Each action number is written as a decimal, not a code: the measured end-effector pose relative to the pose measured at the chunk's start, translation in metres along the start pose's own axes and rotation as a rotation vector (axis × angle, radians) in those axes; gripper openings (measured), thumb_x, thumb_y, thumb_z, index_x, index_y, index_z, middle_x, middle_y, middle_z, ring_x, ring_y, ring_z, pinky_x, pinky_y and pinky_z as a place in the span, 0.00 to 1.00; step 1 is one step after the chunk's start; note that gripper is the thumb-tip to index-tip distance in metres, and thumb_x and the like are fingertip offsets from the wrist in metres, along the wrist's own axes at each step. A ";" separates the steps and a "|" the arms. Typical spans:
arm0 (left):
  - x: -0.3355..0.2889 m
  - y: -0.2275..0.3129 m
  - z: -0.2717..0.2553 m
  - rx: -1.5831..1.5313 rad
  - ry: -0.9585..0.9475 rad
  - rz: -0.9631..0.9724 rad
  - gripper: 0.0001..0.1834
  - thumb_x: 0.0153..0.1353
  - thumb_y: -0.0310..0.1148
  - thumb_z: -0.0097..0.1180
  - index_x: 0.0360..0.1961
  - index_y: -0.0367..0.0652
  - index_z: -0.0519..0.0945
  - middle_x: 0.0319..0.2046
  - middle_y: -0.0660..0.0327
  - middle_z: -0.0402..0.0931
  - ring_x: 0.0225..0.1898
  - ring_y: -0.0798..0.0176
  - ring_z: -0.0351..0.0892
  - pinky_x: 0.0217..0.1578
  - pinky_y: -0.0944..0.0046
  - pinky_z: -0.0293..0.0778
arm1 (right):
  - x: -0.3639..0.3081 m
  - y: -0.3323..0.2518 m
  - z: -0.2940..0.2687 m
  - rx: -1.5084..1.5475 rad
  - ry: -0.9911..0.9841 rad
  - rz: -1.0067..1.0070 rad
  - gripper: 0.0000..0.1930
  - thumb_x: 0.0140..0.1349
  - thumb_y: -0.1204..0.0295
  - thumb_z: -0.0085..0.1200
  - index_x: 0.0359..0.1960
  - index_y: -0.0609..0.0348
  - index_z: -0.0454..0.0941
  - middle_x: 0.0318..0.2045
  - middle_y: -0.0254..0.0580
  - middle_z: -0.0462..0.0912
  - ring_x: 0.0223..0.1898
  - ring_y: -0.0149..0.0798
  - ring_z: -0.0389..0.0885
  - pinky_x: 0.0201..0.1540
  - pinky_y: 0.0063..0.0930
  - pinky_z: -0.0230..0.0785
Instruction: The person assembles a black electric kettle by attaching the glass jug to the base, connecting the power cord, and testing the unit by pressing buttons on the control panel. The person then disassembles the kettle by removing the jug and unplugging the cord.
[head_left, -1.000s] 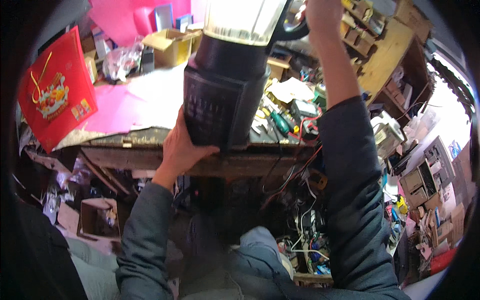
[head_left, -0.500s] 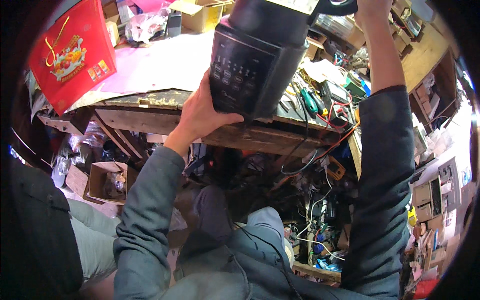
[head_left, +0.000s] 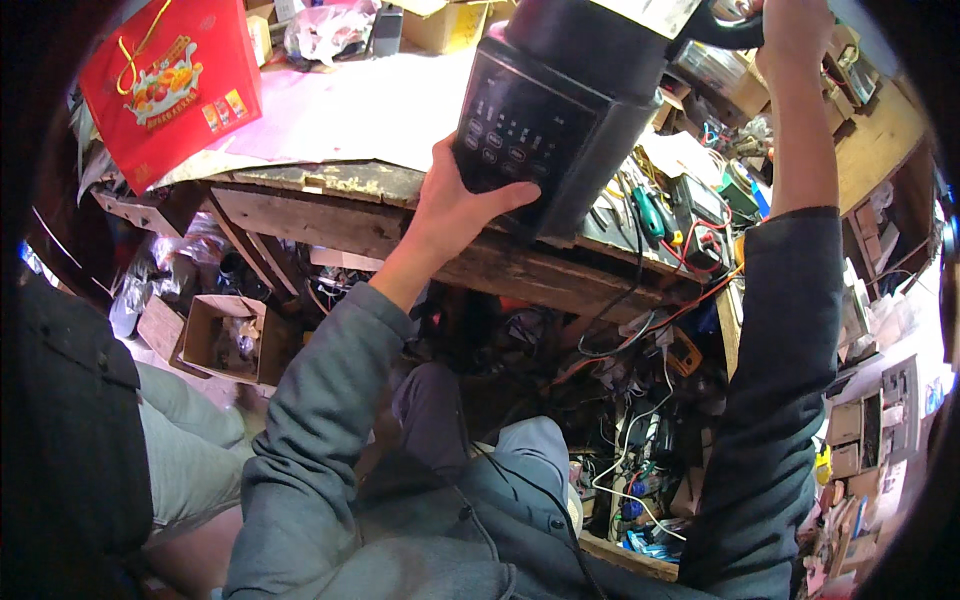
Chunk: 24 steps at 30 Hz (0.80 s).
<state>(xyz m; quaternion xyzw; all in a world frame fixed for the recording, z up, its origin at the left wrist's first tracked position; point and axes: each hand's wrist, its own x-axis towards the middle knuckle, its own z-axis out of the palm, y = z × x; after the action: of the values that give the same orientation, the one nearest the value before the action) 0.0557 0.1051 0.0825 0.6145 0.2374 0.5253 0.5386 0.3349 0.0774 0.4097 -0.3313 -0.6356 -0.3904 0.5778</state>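
Note:
A black blender (head_left: 545, 130) with a touch-button panel on its front stands tilted at the bench's front edge. Its top is cut off by the picture's upper rim. My left hand (head_left: 458, 205) is closed on the lower left side of the base, the thumb lying across the bottom of the panel and the fingers mostly hidden behind. At upper right, my right hand (head_left: 798, 35) is wrapped round the jug's black handle (head_left: 728, 32); part of this grip is out of sight. Whether the base rests on the bench, I cannot tell.
A red gift bag (head_left: 170, 90) stands on the bench (head_left: 330, 225) at left. Screwdrivers (head_left: 650, 215) and a meter with red leads (head_left: 705, 225) lie right of the blender. Below are an open cardboard box (head_left: 225, 335) and tangled cables. Another person's leg (head_left: 190, 450) is at left.
The whole view has shifted, so bench and bag appear farther right. My left hand has moved up a little on the blender's base, its thumb now over the panel. My right hand keeps the handle.

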 end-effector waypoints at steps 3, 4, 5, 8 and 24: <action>0.002 -0.009 -0.002 -0.014 0.028 -0.024 0.57 0.45 0.42 0.86 0.67 0.25 0.62 0.57 0.50 0.77 0.57 0.58 0.78 0.62 0.58 0.74 | -0.012 -0.032 0.012 0.020 0.092 0.256 0.16 0.75 0.58 0.55 0.53 0.54 0.85 0.42 0.33 0.83 0.35 0.27 0.76 0.37 0.25 0.71; 0.001 -0.006 -0.003 -0.013 0.022 -0.027 0.57 0.47 0.41 0.85 0.68 0.26 0.60 0.58 0.50 0.76 0.58 0.58 0.77 0.63 0.58 0.73 | -0.014 -0.045 0.013 0.042 0.072 0.287 0.16 0.75 0.58 0.56 0.53 0.54 0.85 0.39 0.31 0.83 0.33 0.26 0.74 0.35 0.24 0.70; -0.001 0.000 -0.002 -0.015 0.006 -0.032 0.56 0.50 0.40 0.84 0.69 0.28 0.58 0.59 0.50 0.75 0.59 0.58 0.76 0.64 0.59 0.71 | -0.015 -0.054 0.010 0.054 0.052 0.318 0.16 0.74 0.57 0.56 0.53 0.53 0.85 0.37 0.30 0.82 0.31 0.25 0.73 0.33 0.24 0.68; -0.006 0.006 -0.001 0.010 0.009 -0.030 0.55 0.52 0.39 0.83 0.70 0.29 0.57 0.59 0.50 0.75 0.60 0.58 0.75 0.65 0.60 0.70 | -0.018 -0.060 0.014 0.096 0.060 0.340 0.16 0.74 0.57 0.57 0.53 0.52 0.85 0.32 0.27 0.80 0.25 0.23 0.68 0.28 0.22 0.64; 0.000 0.019 0.004 -0.012 0.039 -0.076 0.47 0.59 0.45 0.77 0.66 0.29 0.62 0.56 0.53 0.77 0.57 0.62 0.76 0.61 0.61 0.73 | -0.011 -0.028 0.005 -0.072 0.007 0.102 0.18 0.73 0.64 0.56 0.57 0.64 0.83 0.54 0.51 0.85 0.57 0.46 0.82 0.62 0.39 0.72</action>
<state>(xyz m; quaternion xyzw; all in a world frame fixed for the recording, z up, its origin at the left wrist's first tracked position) 0.0540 0.0975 0.1002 0.5916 0.2679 0.5176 0.5571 0.3093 0.0691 0.3959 -0.3825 -0.6013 -0.3844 0.5868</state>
